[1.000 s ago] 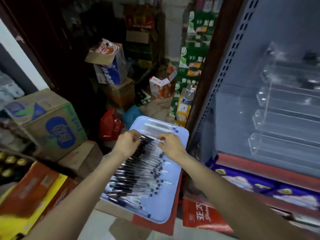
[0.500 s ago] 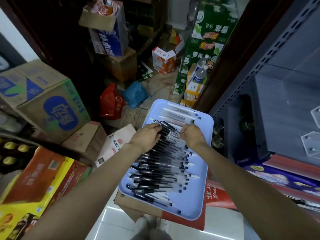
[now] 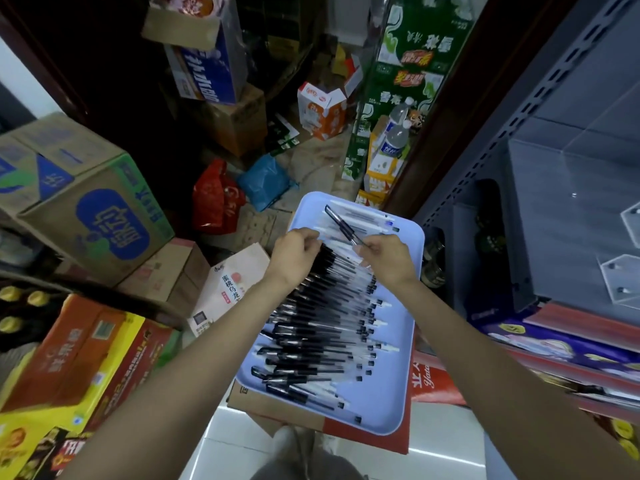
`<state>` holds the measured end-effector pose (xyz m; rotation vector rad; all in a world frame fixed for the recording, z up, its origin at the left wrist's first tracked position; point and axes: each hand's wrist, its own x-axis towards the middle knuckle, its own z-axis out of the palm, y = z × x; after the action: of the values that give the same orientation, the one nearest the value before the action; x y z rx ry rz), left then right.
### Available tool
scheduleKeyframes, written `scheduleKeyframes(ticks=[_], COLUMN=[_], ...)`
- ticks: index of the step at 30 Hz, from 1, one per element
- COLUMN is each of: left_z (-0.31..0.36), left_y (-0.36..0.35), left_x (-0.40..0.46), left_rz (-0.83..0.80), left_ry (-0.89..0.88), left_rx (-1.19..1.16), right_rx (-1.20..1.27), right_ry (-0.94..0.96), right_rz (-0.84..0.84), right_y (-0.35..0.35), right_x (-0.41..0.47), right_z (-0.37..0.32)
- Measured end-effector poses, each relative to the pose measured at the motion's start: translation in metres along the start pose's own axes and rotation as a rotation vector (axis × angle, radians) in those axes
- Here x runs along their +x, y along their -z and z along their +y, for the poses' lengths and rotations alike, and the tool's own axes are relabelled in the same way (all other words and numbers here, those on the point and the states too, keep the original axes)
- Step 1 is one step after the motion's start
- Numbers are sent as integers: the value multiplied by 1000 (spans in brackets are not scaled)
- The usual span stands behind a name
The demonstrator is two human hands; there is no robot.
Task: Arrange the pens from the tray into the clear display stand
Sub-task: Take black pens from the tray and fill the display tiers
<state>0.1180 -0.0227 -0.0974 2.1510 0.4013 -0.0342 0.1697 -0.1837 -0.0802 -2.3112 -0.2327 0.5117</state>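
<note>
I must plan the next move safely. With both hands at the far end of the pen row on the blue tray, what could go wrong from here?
1. The right hand holds one black pen only near its end; it might slip and fall back.
2. The left hand presses on the pen row; neighbouring pens could roll out of line.
3. The blue tray rests on a cardboard box; a hard push might tilt it.

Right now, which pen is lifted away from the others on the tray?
The black pen pinched by the right hand. It slants up over the tray's far end, while the other pens lie in a row.
</note>
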Motion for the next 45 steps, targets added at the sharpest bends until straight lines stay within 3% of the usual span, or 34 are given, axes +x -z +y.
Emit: scheduleKeyframes(ticks=[2,5,9,13,15,18,24,27,33,36,45], left_z=[21,55,95,139,165,211,302,345,417,443,505], left_y=[3,11,21,30,31,21,-30,-69,-145,-171,-204], left_x=[-3,-7,-9,-13,-18,-33,-51,-58,-66,-63,-5], left_rz=[-30,-144,-135,-126,-205,-312,-255,-172,-94,-64,296], left_ry=[80,148,70,-202,-352,-519,-749,-790,-745,-710,-615], left_rx=[-302,-701,-794,-603,-374,-76,188,167,-134,-121,77], right_rx=[239,388,347,132,275,462,643,671,742,717,398], right_ry=[-7,37,77,97,150,312,406,395,398,391,231], right_rz=[-12,-50,-59,135,278,353,418,542,654,637,780], right_y=[4,11,42,100,134,181,270,323,429,467,549], right_x=[-11,-29,-49,-66,-81,-106,-151,-167,-181,-176,-120], right_z=[-17,-39,-56,-60,-62,-57,2,46,127,153,192])
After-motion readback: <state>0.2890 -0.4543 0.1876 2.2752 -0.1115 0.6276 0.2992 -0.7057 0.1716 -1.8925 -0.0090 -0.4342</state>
